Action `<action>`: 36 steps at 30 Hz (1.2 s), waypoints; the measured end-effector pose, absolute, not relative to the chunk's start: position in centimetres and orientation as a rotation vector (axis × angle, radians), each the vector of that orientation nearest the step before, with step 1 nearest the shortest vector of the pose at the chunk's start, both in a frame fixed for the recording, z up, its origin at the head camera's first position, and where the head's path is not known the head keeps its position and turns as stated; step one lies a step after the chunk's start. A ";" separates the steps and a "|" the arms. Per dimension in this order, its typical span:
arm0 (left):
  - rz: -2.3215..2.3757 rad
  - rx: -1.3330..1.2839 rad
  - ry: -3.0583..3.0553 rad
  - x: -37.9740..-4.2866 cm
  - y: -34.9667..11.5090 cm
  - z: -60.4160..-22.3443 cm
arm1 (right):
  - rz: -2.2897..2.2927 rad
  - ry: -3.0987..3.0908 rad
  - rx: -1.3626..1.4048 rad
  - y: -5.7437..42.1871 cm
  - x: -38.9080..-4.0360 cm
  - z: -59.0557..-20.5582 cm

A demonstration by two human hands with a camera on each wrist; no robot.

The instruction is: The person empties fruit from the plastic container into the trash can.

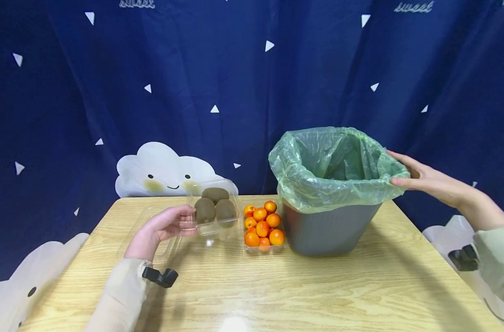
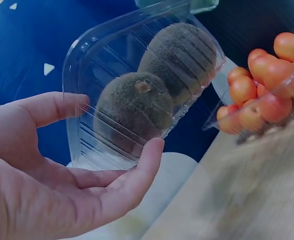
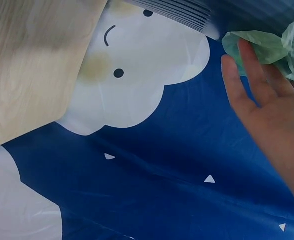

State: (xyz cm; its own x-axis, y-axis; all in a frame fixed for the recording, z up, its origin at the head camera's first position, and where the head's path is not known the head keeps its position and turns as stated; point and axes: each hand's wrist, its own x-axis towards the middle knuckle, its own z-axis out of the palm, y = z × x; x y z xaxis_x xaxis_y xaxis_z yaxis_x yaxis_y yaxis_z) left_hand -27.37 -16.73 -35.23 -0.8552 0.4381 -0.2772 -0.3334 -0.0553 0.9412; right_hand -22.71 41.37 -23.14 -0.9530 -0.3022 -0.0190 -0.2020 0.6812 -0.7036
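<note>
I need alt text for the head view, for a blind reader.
A person's left hand holds a clear container of kiwifruit; the right hand touches the green liner of a grey bin. Between container and bin, orange fruits sit in a tray on a table.

On the wooden table (image 1: 301, 295), near the middle of its back edge, a clear tray (image 1: 252, 249) holds small orange fruits (image 1: 262, 228). Behind that edge hangs a blue curtain (image 1: 193, 55) with white triangles (image 1: 269, 45); a smiling cloud (image 1: 164, 168) shows by the back left corner.

Kiwis (image 1: 204, 210) brn; bag (image 1: 343, 191) grn; bin (image 1: 326, 230) gry; curtain (image 1: 193, 69) dk blu, wht triangles (image 1: 269, 45).
</note>
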 end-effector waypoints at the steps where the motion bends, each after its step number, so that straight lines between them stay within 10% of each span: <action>1: 1.965 0.106 1.709 -27.4 -16.6 -34.9 | -1.124 2.760 -0.414 41.4 -22.7 -23.1; 36: 1.928 0.198 1.808 -28.3 -10.9 -23.1 | -0.958 2.887 -0.550 41.6 -23.7 -22.7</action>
State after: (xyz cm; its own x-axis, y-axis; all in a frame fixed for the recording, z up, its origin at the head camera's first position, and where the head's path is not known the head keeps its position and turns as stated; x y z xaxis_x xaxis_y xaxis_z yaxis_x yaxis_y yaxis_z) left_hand -28.31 -10.89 -23.11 -0.8712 0.4391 -0.2193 -0.2469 -0.0059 0.9690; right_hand -23.65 41.62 -22.75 -0.9356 -0.3474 0.0633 -0.3164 0.7449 -0.5874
